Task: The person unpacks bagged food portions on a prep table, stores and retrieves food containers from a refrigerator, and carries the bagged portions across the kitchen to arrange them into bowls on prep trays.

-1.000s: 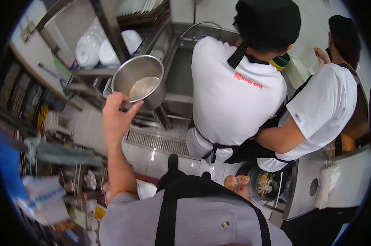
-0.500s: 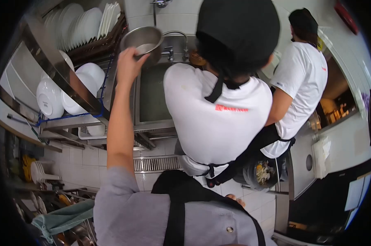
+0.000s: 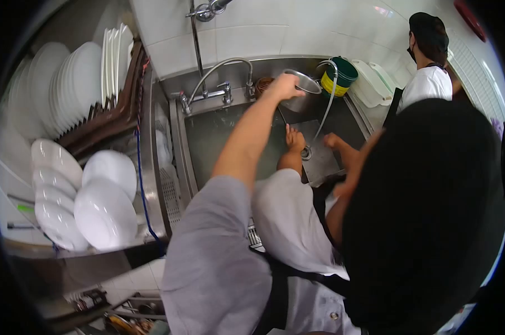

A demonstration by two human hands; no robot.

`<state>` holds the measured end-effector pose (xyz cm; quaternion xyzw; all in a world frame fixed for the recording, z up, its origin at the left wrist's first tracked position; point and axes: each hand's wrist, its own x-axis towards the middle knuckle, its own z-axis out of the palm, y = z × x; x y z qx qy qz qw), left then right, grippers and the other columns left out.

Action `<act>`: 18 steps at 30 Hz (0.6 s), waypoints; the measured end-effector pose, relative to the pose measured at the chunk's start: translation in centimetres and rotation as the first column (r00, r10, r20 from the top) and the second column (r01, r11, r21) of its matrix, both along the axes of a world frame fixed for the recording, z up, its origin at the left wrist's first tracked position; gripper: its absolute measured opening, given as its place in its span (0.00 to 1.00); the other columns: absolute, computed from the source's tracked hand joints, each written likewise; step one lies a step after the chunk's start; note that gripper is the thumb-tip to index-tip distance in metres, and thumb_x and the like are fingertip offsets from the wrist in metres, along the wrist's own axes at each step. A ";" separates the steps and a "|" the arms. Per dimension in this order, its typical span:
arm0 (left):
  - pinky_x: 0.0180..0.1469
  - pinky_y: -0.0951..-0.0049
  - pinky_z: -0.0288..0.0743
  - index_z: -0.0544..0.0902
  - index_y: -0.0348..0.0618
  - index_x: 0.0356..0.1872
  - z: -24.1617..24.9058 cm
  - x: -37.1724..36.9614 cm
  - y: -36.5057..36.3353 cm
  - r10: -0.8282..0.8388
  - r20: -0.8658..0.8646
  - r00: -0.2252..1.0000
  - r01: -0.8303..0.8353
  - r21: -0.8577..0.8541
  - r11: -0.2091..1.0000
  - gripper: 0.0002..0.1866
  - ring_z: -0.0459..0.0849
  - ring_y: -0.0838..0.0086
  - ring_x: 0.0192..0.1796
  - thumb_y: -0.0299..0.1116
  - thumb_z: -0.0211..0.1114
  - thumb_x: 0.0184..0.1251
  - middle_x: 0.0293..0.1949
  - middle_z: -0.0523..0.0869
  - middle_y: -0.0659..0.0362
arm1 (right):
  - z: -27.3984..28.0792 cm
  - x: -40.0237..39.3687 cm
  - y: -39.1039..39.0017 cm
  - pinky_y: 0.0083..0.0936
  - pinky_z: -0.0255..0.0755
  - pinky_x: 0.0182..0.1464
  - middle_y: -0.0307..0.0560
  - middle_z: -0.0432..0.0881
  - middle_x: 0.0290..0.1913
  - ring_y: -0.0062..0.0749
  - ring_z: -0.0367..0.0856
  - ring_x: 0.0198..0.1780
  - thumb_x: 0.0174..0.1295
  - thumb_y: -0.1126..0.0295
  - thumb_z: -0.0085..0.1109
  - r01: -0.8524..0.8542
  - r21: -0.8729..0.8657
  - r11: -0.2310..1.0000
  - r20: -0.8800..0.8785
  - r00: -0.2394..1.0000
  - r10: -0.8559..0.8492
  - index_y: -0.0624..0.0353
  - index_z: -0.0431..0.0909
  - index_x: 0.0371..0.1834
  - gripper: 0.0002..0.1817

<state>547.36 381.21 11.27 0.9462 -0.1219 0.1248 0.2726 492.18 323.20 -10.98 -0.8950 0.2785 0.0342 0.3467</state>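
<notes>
My left hand is closed on the rim of a round steel pot. The arm reaches forward across the water-filled sink basin, and the pot hangs above the right-hand basin. Below it are a co-worker's two hands, close to a thin hose that runs down to the drain. A reddish-brown container stands behind my wrist at the back of the sink. My right hand is out of sight.
A co-worker in a black cap stands close on my right; another person is farther back. White bowls and upright plates fill the left rack. A curved faucet, a green-yellow bucket and white trays line the back.
My left hand has carried the pot rightward, from the left basin's back corner to above the right basin. My view has shifted closer to the sink, and the co-worker's hands now show.
</notes>
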 end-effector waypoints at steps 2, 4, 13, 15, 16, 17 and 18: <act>0.51 0.55 0.80 0.85 0.38 0.37 -2.5 3.6 -2.1 -0.049 -0.008 0.999 0.048 -0.085 0.995 0.26 0.87 0.48 0.46 0.51 0.81 0.51 0.40 0.88 0.43 | 1.8 0.0 1.8 0.41 0.75 0.40 0.61 0.84 0.35 0.44 0.84 0.37 0.72 0.64 0.51 0.047 -0.005 0.999 0.011 0.999 -0.047 0.72 0.80 0.38 0.18; 0.54 0.54 0.80 0.87 0.37 0.40 -3.2 5.2 -5.4 -0.090 -0.099 0.991 0.079 -0.104 0.991 0.25 0.87 0.47 0.50 0.49 0.80 0.54 0.43 0.89 0.42 | 3.1 -0.5 2.5 0.41 0.74 0.39 0.61 0.84 0.34 0.44 0.84 0.36 0.72 0.64 0.51 0.089 -0.018 0.996 0.017 0.996 -0.089 0.72 0.80 0.38 0.18; 0.52 0.55 0.80 0.84 0.37 0.36 -5.6 13.2 -16.2 -0.175 -0.106 0.979 0.114 -0.429 0.896 0.21 0.87 0.49 0.49 0.44 0.81 0.54 0.42 0.89 0.43 | 8.1 -5.7 5.7 0.43 0.73 0.37 0.62 0.83 0.31 0.45 0.83 0.33 0.70 0.62 0.51 0.316 -0.089 0.945 0.051 0.949 -0.312 0.72 0.79 0.35 0.19; 0.55 0.55 0.77 0.82 0.37 0.39 -7.0 14.2 -16.9 -0.235 0.040 0.971 0.234 -0.341 0.910 0.22 0.84 0.50 0.50 0.43 0.81 0.54 0.43 0.87 0.46 | 9.1 -7.1 7.6 0.43 0.73 0.36 0.62 0.83 0.30 0.45 0.83 0.33 0.70 0.62 0.51 0.357 -0.103 0.928 0.046 0.934 -0.354 0.72 0.79 0.34 0.20; 0.57 0.55 0.76 0.83 0.38 0.40 -7.6 14.8 -17.2 -0.211 0.124 0.970 0.238 -0.281 0.930 0.22 0.82 0.50 0.53 0.44 0.80 0.55 0.45 0.86 0.45 | 9.3 -7.7 8.4 0.43 0.73 0.36 0.62 0.82 0.30 0.45 0.83 0.32 0.70 0.62 0.51 0.376 -0.106 0.921 0.041 0.927 -0.374 0.72 0.79 0.34 0.20; 0.59 0.56 0.74 0.83 0.38 0.42 -8.4 15.6 -17.6 -0.187 0.214 0.959 0.234 -0.220 0.947 0.22 0.80 0.50 0.56 0.45 0.79 0.56 0.47 0.85 0.45 | 9.5 -8.3 9.1 0.43 0.73 0.36 0.62 0.82 0.30 0.45 0.83 0.32 0.70 0.62 0.50 0.395 -0.112 0.912 0.038 0.919 -0.393 0.72 0.79 0.33 0.20; 0.61 0.56 0.74 0.84 0.38 0.44 -9.4 16.4 -17.9 -0.106 0.223 0.969 0.149 -0.187 0.971 0.21 0.80 0.51 0.56 0.43 0.77 0.59 0.48 0.85 0.47 | 9.6 -9.0 9.8 0.43 0.73 0.36 0.62 0.82 0.29 0.45 0.82 0.32 0.70 0.61 0.50 0.412 -0.117 0.904 0.037 0.911 -0.410 0.72 0.79 0.33 0.20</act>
